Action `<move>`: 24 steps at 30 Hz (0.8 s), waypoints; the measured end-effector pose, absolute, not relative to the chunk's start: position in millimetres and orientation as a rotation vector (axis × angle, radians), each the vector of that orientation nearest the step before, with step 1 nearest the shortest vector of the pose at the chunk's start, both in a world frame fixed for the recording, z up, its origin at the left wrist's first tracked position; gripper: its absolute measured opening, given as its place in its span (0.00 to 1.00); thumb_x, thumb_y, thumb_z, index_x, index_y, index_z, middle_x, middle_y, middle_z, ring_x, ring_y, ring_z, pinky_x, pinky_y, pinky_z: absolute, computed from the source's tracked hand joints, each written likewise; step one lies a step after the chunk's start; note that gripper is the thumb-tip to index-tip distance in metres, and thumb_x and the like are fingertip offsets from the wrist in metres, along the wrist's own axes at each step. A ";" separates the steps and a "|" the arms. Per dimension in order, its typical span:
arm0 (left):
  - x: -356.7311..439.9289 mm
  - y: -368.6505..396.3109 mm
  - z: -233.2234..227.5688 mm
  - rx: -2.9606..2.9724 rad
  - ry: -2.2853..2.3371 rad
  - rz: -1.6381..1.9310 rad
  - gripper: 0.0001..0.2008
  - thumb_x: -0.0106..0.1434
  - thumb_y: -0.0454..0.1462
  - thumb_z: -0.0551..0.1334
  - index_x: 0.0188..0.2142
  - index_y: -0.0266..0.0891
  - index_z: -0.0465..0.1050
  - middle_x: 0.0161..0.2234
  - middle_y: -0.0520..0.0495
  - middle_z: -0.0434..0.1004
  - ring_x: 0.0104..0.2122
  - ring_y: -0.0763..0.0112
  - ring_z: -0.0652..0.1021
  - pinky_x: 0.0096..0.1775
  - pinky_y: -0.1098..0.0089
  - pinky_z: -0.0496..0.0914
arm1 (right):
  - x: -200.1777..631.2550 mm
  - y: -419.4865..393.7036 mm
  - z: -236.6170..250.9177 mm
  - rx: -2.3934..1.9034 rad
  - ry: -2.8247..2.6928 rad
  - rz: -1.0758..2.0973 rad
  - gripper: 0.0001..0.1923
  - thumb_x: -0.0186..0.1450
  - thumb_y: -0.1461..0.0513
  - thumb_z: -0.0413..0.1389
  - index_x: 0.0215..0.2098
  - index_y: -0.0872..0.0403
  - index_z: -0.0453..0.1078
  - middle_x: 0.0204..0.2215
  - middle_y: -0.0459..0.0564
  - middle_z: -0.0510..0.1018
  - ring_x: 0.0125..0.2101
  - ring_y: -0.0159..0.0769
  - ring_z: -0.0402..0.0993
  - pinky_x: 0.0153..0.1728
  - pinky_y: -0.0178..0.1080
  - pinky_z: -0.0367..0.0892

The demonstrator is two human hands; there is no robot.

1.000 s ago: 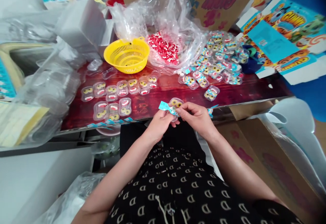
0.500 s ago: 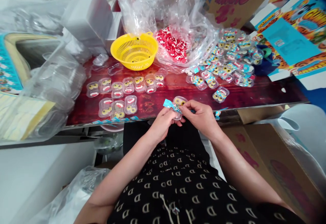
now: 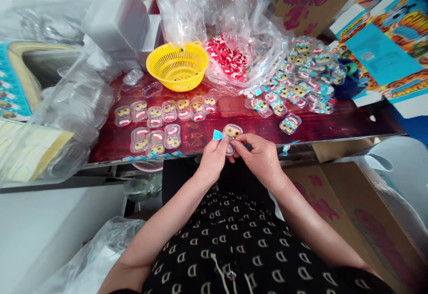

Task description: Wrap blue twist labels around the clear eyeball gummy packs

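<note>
At the table's front edge, my left hand (image 3: 213,159) is closed on a clear plastic candy pack (image 3: 233,130) with yellow eye-shaped gummies at its far end. A blue printed sticker label (image 3: 218,134) sticks out beyond my left thumb; the rest of it is mostly hidden by fingers. My right hand (image 3: 261,155) is closed too, thumb and forefinger pressed on the pack's right side over its middle. Left of my hands, clear packs (image 3: 155,142) with yellow eyes and red-and-white pieces lie in two rows. More blue labels (image 3: 152,155) hang along the table edge.
Behind the rows stand a yellow basket (image 3: 177,66) and a plastic bag (image 3: 247,22) around red-and-white gummies (image 3: 227,57). Labelled packs (image 3: 306,75) are heaped at the right, beside a printed box (image 3: 384,44). A bag of clear shells (image 3: 76,106) lies left. An open carton (image 3: 354,222) sits below right.
The pack has shifted slightly left in my hands. Less of the label's blue print shows across its middle, and my right fingers have moved a little left over it.
</note>
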State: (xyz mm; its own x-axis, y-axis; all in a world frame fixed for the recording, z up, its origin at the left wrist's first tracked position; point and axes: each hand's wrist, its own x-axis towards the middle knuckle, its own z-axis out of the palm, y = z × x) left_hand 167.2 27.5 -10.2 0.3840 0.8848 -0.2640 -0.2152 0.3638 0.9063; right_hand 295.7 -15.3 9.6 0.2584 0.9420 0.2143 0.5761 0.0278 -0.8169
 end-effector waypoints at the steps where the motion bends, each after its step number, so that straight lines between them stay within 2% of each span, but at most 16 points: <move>1: 166.4 28.6 -10.0 0.927 0.909 0.851 0.16 0.68 0.47 0.62 0.30 0.38 0.71 0.23 0.50 0.74 0.22 0.72 0.73 0.25 0.71 0.68 | 296.1 -17.0 9.1 -1.622 -1.388 0.547 0.07 0.67 0.58 0.60 0.35 0.50 0.80 0.27 0.47 0.83 0.28 0.35 0.78 0.35 0.39 0.69; 2: 165.3 29.9 -9.4 0.937 0.925 0.850 0.16 0.68 0.47 0.62 0.31 0.37 0.72 0.23 0.50 0.75 0.22 0.72 0.73 0.26 0.71 0.68 | 297.6 -18.7 8.8 -1.594 -1.338 0.572 0.07 0.66 0.58 0.61 0.39 0.49 0.80 0.29 0.46 0.84 0.28 0.35 0.78 0.36 0.40 0.71; 4: 162.6 32.5 -7.3 0.959 0.945 0.841 0.17 0.69 0.48 0.61 0.31 0.37 0.73 0.23 0.48 0.77 0.21 0.72 0.74 0.26 0.70 0.68 | 303.9 -21.6 9.2 -1.576 -1.210 0.611 0.14 0.64 0.56 0.63 0.48 0.49 0.80 0.30 0.45 0.84 0.27 0.34 0.77 0.34 0.40 0.72; 6: 160.3 34.7 -4.0 0.973 0.949 0.842 0.18 0.69 0.47 0.60 0.30 0.36 0.73 0.24 0.46 0.78 0.21 0.72 0.74 0.26 0.70 0.67 | 312.1 -23.3 10.8 -1.600 -1.092 0.669 0.19 0.62 0.54 0.65 0.50 0.50 0.79 0.28 0.44 0.83 0.23 0.32 0.75 0.30 0.38 0.71; 10: 159.6 36.4 4.0 0.974 0.931 0.836 0.18 0.69 0.47 0.61 0.30 0.36 0.73 0.24 0.45 0.79 0.21 0.72 0.75 0.27 0.70 0.67 | 321.2 -23.2 13.3 -1.566 -1.003 0.904 0.16 0.59 0.49 0.67 0.37 0.51 0.82 0.23 0.44 0.80 0.21 0.30 0.71 0.22 0.34 0.67; 14: 162.2 35.3 9.3 0.915 0.898 0.862 0.17 0.66 0.48 0.63 0.30 0.36 0.73 0.25 0.44 0.79 0.22 0.70 0.77 0.25 0.70 0.68 | 318.7 -21.3 8.5 -1.476 -0.868 1.020 0.16 0.55 0.49 0.71 0.25 0.52 0.78 0.17 0.41 0.73 0.18 0.26 0.63 0.20 0.32 0.60; 19: 161.7 33.5 16.5 0.845 0.809 0.834 0.17 0.65 0.45 0.63 0.25 0.36 0.72 0.24 0.44 0.78 0.20 0.73 0.76 0.22 0.72 0.66 | 314.1 -19.4 4.1 -1.305 -0.670 1.248 0.18 0.50 0.49 0.74 0.22 0.52 0.76 0.13 0.38 0.69 0.17 0.25 0.61 0.21 0.31 0.60; 24: 155.3 32.2 27.2 0.846 0.694 0.680 0.21 0.66 0.47 0.60 0.24 0.36 0.76 0.23 0.43 0.79 0.17 0.75 0.73 0.19 0.73 0.63 | 308.4 -14.5 4.6 -1.184 -0.618 1.409 0.20 0.45 0.49 0.76 0.22 0.52 0.77 0.16 0.41 0.73 0.17 0.26 0.63 0.20 0.31 0.61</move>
